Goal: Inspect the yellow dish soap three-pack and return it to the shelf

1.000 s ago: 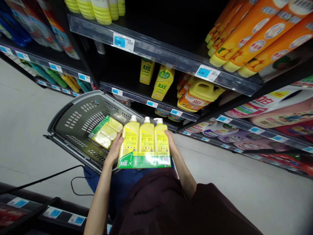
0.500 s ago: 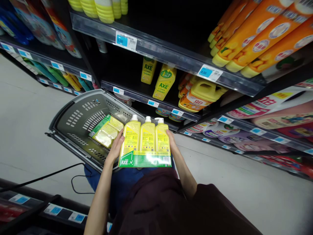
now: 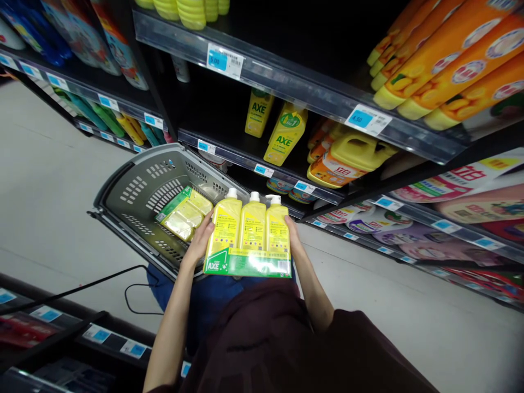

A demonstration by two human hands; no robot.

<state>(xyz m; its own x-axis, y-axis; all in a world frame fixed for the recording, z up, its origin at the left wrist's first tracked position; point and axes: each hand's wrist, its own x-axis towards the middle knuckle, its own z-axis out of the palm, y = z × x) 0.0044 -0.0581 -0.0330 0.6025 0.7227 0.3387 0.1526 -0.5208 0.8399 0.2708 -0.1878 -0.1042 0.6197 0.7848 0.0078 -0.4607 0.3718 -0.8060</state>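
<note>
The three-bottle AXE pack (image 3: 249,234) is held in front of the person's body between both hands, its printed face turned up toward the head and its tops pointing away. The left hand (image 3: 200,241) grasps the pack's left edge, and the right hand (image 3: 293,236) grasps its right edge; fingers that reach underneath are hidden. Two of the bottles have plain white caps, while the rightmost carries a white pump top. A green band bearing the brand runs along the pack's base.

To the left, a grey shopping basket (image 3: 109,204) sits tilted in view, and the left hand and the pack cover part of its right end. Inside lies another yellow-and-green pack (image 3: 186,214), just beside the left hand.

Beyond the pack, a lower shelf (image 3: 233,161) carries two AXE bottles (image 3: 285,134) and a yellow jug (image 3: 350,158) with an orange label. An upper shelf (image 3: 295,93) juts out above these, with orange packages (image 3: 454,76) at its right. Pale floor (image 3: 360,278) shows to the right of the right hand.
</note>
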